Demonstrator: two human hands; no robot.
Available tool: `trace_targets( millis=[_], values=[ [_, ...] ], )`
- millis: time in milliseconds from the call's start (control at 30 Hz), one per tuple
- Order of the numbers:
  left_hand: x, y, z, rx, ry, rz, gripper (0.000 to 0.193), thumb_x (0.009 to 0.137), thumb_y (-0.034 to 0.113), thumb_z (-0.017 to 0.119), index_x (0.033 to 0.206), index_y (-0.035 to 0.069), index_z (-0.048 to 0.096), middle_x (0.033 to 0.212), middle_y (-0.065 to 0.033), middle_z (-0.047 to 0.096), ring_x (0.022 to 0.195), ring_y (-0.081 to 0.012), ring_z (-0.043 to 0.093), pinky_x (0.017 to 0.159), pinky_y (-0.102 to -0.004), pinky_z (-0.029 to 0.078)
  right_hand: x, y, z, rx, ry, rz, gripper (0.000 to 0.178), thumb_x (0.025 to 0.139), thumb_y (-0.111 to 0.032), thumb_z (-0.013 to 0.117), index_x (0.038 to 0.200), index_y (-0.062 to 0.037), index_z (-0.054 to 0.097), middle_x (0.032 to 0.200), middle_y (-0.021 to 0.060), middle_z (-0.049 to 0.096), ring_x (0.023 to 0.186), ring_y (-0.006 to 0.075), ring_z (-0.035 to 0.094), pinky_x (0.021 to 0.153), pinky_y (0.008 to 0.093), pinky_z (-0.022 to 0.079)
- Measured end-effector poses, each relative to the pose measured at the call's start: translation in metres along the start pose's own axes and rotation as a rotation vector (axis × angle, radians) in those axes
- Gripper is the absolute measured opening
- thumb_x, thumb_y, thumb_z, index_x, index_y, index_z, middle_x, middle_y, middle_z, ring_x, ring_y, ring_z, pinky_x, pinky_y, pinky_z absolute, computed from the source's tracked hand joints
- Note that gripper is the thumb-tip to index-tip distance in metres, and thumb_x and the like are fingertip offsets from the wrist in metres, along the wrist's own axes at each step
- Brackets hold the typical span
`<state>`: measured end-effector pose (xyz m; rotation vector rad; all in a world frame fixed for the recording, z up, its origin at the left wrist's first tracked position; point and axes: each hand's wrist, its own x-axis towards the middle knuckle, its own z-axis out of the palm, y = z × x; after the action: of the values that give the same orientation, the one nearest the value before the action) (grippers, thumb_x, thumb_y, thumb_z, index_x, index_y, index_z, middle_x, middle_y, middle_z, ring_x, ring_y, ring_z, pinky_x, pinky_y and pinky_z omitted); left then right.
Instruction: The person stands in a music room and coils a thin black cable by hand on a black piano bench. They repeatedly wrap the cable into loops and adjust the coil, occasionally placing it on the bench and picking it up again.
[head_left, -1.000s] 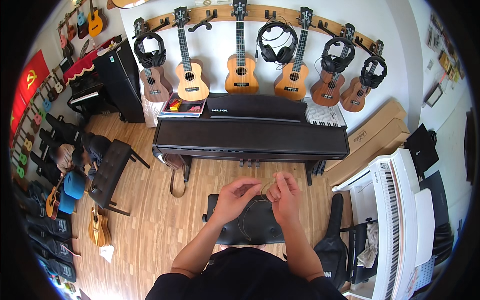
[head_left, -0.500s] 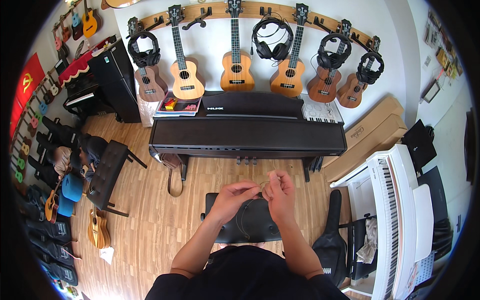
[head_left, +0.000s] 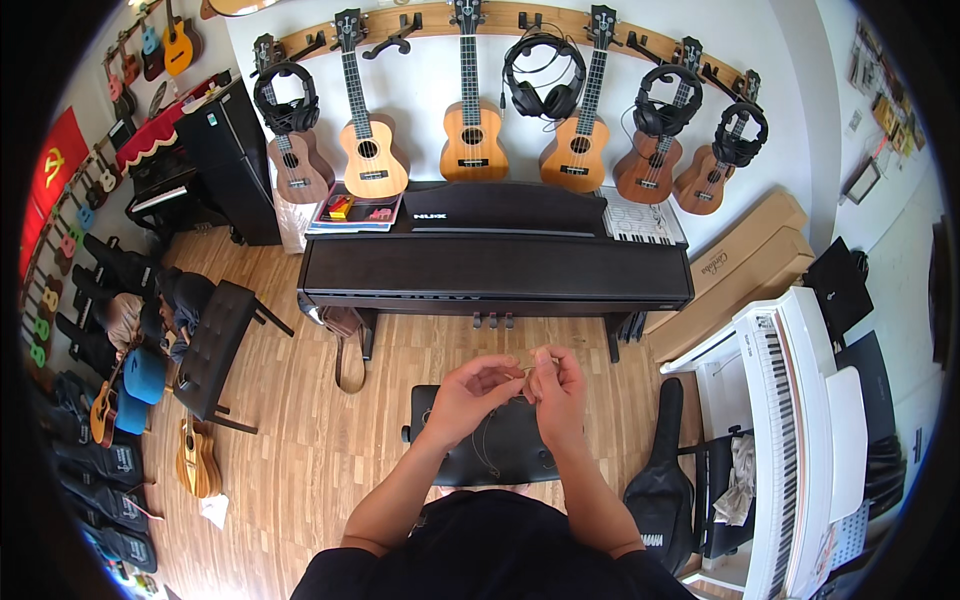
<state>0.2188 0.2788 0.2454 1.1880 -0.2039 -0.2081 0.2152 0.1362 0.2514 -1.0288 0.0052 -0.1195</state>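
My left hand (head_left: 472, 395) and my right hand (head_left: 558, 388) are held together in front of me, fingertips meeting. Both pinch a small light piece and a thin string (head_left: 487, 445) that hangs from the fingers in a loop. The loop dangles above a black padded bench (head_left: 500, 462) just below my hands. The fingers hide exactly what the small piece is.
A dark closed digital piano (head_left: 495, 270) stands ahead, with ukuleles (head_left: 472, 140) and headphones (head_left: 542, 85) on the wall above. A white keyboard (head_left: 790, 400) and cardboard boxes (head_left: 740, 265) are on the right, a black gig bag (head_left: 655, 470) beside me. A second bench (head_left: 215, 340) and more instruments are on the left.
My hands have drawn a little closer, so the fingertips now meet on the string. The view has shifted slightly; nothing else moved.
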Motion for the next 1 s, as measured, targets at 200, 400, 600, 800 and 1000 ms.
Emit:
trace_targets(
  millis=[200, 400, 600, 800, 1000],
  values=[
    [-0.002, 0.0, 0.001, -0.009, -0.062, -0.08, 0.024, 0.093, 0.007, 0.06, 0.116, -0.001, 0.061, 0.095, -0.0074, 0.066, 0.087, -0.014, 0.063, 0.073, -0.0255, 0.049, 0.0, -0.001, -0.007, -0.009, -0.008, 0.096, 0.016, 0.098, -0.018, 0.056, 0.102, -0.0022, 0.059, 0.061, -0.0045, 0.044, 0.055, 0.0038, 0.037, 0.052, 0.0217, 0.035],
    [0.0, -0.002, 0.0, 0.019, 0.061, -0.076, 0.022, 0.095, 0.011, 0.058, 0.113, -0.001, 0.063, 0.083, -0.0048, 0.063, 0.076, -0.0119, 0.06, 0.068, -0.0258, 0.049, 0.0, -0.005, -0.022, -0.17, -0.116, 0.163, 0.019, 0.097, -0.015, 0.055, 0.104, 0.0018, 0.06, 0.07, 0.0042, 0.06, 0.061, 0.0103, 0.054, 0.06, 0.0234, 0.045],
    [0.0, -0.007, 0.002, 0.005, 0.046, -0.078, 0.022, 0.096, 0.015, 0.057, 0.113, 0.001, 0.063, 0.079, -0.0037, 0.061, 0.071, -0.0108, 0.058, 0.066, -0.0252, 0.049, -0.004, -0.007, -0.024, -0.184, -0.105, 0.167, 0.02, 0.097, -0.016, 0.054, 0.104, 0.0026, 0.058, 0.074, 0.0121, 0.065, 0.063, 0.0168, 0.062, 0.062, 0.027, 0.05],
    [-0.002, -0.011, 0.001, -0.159, 0.057, -0.16, 0.017, 0.095, 0.013, 0.059, 0.106, 0.0, 0.064, 0.085, -0.0044, 0.061, 0.073, -0.0131, 0.057, 0.068, -0.0255, 0.048, -0.007, -0.009, -0.024, -0.163, -0.061, 0.194, 0.019, 0.098, -0.017, 0.054, 0.104, 0.0011, 0.053, 0.072, 0.0123, 0.064, 0.059, 0.0174, 0.061, 0.057, 0.0269, 0.05],
    [-0.003, -0.015, -0.011, -0.166, -0.064, -0.177, 0.014, 0.091, 0.011, 0.064, 0.098, -0.001, 0.066, 0.086, -0.0042, 0.061, 0.075, -0.0117, 0.056, 0.07, -0.0251, 0.047, -0.007, -0.006, -0.024, -0.151, -0.051, 0.189, 0.019, 0.098, -0.014, 0.054, 0.103, 0.0033, 0.053, 0.07, 0.0123, 0.064, 0.059, 0.0164, 0.061, 0.055, 0.0259, 0.049]
  ],
)
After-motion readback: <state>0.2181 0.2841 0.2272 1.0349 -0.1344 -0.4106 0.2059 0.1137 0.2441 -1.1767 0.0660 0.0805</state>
